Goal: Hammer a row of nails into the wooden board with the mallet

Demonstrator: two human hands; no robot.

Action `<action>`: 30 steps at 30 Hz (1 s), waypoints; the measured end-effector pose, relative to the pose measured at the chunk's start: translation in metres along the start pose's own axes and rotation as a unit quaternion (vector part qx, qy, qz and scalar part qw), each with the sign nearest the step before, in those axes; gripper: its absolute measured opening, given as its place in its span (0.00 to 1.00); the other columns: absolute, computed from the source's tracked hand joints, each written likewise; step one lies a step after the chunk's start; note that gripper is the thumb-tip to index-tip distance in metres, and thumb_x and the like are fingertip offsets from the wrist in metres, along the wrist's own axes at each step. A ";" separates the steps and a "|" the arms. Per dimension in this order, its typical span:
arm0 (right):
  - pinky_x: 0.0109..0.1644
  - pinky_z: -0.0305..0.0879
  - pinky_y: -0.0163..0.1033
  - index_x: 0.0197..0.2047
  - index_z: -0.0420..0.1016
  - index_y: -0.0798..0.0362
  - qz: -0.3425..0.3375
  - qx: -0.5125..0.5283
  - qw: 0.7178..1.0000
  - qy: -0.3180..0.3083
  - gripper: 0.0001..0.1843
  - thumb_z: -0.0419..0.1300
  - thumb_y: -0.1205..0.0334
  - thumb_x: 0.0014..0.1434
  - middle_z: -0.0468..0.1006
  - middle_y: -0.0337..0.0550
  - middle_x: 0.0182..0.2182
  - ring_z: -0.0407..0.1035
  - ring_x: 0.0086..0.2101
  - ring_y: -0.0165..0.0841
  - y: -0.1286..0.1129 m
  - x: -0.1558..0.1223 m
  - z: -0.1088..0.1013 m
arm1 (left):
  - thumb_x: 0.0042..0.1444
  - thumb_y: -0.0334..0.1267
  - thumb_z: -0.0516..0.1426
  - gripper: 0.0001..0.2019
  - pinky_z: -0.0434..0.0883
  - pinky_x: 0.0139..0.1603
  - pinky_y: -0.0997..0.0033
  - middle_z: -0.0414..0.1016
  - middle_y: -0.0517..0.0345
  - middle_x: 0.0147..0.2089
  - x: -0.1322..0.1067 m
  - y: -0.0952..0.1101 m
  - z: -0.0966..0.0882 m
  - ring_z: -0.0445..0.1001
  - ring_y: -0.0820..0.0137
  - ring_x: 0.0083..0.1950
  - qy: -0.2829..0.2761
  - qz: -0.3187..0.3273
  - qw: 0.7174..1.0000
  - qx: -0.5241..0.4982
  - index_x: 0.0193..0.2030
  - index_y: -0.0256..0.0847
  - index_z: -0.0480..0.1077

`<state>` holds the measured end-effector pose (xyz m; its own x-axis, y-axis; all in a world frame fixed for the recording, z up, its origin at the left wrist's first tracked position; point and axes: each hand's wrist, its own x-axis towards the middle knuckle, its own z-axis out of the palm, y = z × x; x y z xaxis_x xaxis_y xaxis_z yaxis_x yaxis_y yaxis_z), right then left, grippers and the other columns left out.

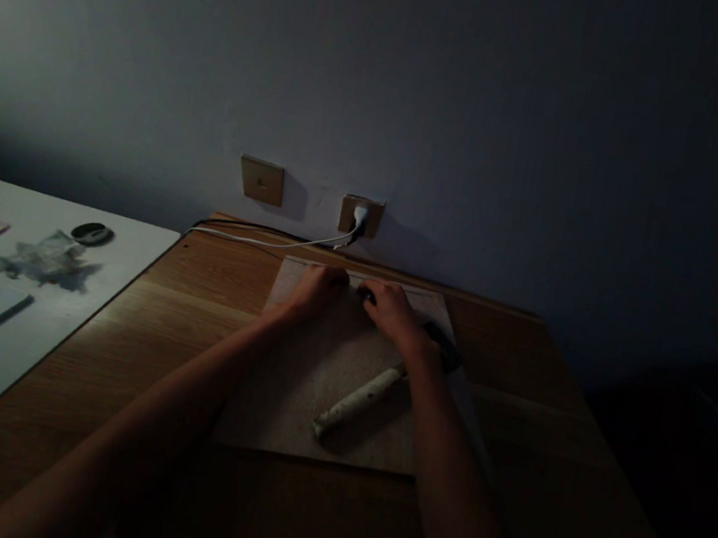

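Pale board (319, 357) lies under left hand (316, 290), right hand (390, 307) and pale-handled tool (358, 400).

two hands (315, 289) (389, 305), one board (294, 385), one handled tool (356, 401), two wall plates (262, 180) (373, 222)

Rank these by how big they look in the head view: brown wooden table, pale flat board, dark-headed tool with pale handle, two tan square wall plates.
1. Brown wooden table
2. Pale flat board
3. Dark-headed tool with pale handle
4. Left tan wall plate and right tan wall plate: too alike to rank
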<state>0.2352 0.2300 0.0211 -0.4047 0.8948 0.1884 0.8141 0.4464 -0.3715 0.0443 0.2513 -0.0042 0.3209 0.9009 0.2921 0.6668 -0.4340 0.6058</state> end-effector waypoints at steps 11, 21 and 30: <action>0.53 0.66 0.38 0.45 0.82 0.56 0.009 0.001 0.998 -0.059 0.17 0.60 0.80 0.56 0.84 0.50 0.43 0.76 0.47 0.38 -0.008 -0.003 -0.006 | 0.55 0.29 0.57 0.12 0.71 0.45 0.72 0.84 0.54 0.40 0.002 -0.004 -0.001 0.80 0.64 0.42 -0.013 0.020 1.000 0.010 0.41 0.40 0.81; 0.55 0.66 0.37 0.45 0.82 0.56 0.012 0.000 0.997 -0.073 0.17 0.60 0.80 0.57 0.84 0.49 0.44 0.76 0.48 0.37 -0.009 -0.003 -0.007 | 0.54 0.28 0.58 0.14 0.72 0.48 0.72 0.85 0.56 0.42 0.003 -0.007 -0.003 0.81 0.64 0.44 -0.028 0.027 0.999 -0.020 0.43 0.41 0.82; 0.53 0.67 0.37 0.44 0.82 0.55 0.014 -0.005 0.997 -0.081 0.16 0.59 0.79 0.58 0.84 0.49 0.43 0.76 0.46 0.38 -0.009 -0.003 -0.010 | 0.54 0.29 0.58 0.09 0.71 0.42 0.75 0.83 0.57 0.37 0.004 -0.005 0.001 0.79 0.69 0.38 0.024 -0.009 0.999 -0.047 0.38 0.39 0.80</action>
<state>0.2329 0.2228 0.0329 -0.4430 0.8960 0.0294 0.8297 0.4222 -0.3651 0.0433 0.2573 -0.0069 0.2753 0.9087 0.3139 0.6056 -0.4175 0.6775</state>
